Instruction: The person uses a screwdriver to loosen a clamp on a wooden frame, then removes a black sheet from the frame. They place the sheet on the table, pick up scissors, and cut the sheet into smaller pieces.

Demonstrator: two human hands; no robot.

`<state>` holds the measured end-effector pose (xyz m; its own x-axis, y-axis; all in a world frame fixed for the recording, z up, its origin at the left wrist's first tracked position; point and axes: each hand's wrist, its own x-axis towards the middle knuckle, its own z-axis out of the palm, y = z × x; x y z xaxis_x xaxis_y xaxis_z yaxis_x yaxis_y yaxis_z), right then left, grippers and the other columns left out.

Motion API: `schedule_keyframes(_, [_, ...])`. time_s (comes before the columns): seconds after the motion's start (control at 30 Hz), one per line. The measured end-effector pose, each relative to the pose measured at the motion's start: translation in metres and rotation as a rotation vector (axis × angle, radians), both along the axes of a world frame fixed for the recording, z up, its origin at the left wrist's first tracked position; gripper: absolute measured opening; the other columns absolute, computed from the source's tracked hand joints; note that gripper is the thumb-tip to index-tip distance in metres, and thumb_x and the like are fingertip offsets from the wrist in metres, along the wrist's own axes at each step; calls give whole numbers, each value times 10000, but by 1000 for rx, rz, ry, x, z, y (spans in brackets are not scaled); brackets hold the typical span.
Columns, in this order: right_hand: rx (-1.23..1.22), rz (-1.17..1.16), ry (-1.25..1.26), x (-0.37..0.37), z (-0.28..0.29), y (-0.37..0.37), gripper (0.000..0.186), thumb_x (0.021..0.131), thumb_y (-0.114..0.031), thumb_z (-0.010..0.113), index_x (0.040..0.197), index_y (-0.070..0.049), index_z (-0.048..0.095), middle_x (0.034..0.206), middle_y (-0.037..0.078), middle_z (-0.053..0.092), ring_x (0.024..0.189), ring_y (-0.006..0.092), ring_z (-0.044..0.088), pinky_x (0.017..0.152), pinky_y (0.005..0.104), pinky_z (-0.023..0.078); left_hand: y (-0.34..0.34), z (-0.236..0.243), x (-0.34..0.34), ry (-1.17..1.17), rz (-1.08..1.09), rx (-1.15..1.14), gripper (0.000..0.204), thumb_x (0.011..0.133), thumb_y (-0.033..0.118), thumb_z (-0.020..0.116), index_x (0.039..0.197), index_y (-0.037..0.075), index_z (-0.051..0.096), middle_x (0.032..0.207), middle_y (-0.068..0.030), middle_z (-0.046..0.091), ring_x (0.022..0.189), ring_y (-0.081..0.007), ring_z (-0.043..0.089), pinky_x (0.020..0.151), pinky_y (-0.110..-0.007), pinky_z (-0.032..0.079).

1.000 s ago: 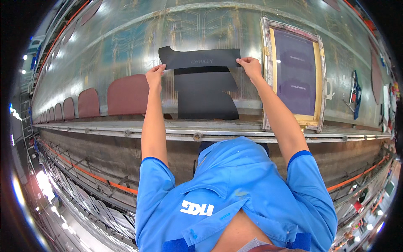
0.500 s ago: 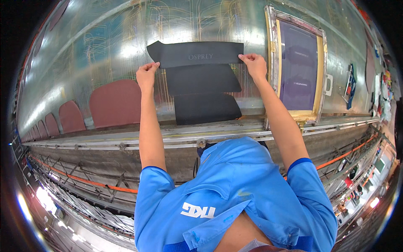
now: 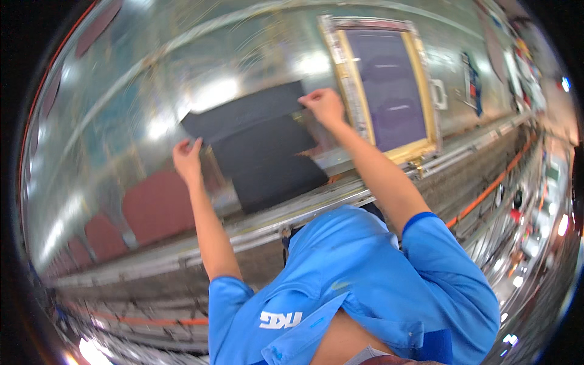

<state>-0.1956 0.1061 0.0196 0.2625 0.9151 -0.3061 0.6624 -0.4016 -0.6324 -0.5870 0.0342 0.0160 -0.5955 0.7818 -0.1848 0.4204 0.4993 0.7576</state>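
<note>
A flat black strip with a pointed left end lies slanted across the top of other black panels, which may be fabric or thin sheet. My left hand is at the strip's lower left corner, thumb and forefinger apart, the thumb close to its edge. At the strip's right end, my right hand has its fingertips pinched together on the edge. Motion blurs the picture, so the exact contact at the fingertips is hard to see.
To the right stands a framed screen with a purple mesh and yellowish inner border. Dark red rounded panels line the left part of the shiny table. A metal rail runs along the near edge. A blue-handled tool lies far right.
The view has turned, so the table and its contents appear tilted and shifted left. My left thumb and forefinger have parted at the strip's corner; my right hand stays at its right end.
</note>
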Motion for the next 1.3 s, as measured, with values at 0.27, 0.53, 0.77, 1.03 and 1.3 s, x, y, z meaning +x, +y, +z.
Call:
schedule_keyframes(0.27, [586,640,-182,-70,25,-27,462,834,-183,681,1281,-106,592,1329,98,573,1273,288,522,1013,461,421,29,42,128,685,-492,282,404,993,340,572,1312,92,569,1290,-134,595,1204,-317,549,1026,-479,406])
schedule_keyframes(0.53, [396,623,-359,-63,-17,-35,781,990,-535,436,1573,-50,249,1662,140,167,1545,292,111,1238,509,74,49,-17,147,863,-659,-86,604,1059,467,366,1601,234,238,1684,-95,91,1544,-322,115,1152,-703,97])
schedule_keyframes(0.77, [304,687,-262,-59,-10,-22,801,963,-470,532,1574,-46,234,1666,150,145,1548,293,90,1243,500,61,57,-15,142,821,-686,-182,630,1057,512,336,1612,256,181,1687,-91,64,1548,-319,80,1150,-707,67])
schedule_keyframes(1.03, [337,586,117,23,56,-95,317,927,-261,623,1210,-126,666,1379,138,573,1249,336,559,1028,433,477,70,-12,127,833,-821,-55,707,983,582,485,1578,244,304,1645,-140,228,1504,-339,240,1089,-722,224])
schedule_keyframes(1.3, [56,-66,202,154,77,-362,215,941,-189,628,1079,-65,737,985,125,738,857,248,720,780,359,553,58,11,105,704,-747,80,600,777,534,772,1179,115,623,1246,-121,566,1215,-345,521,952,-528,440])
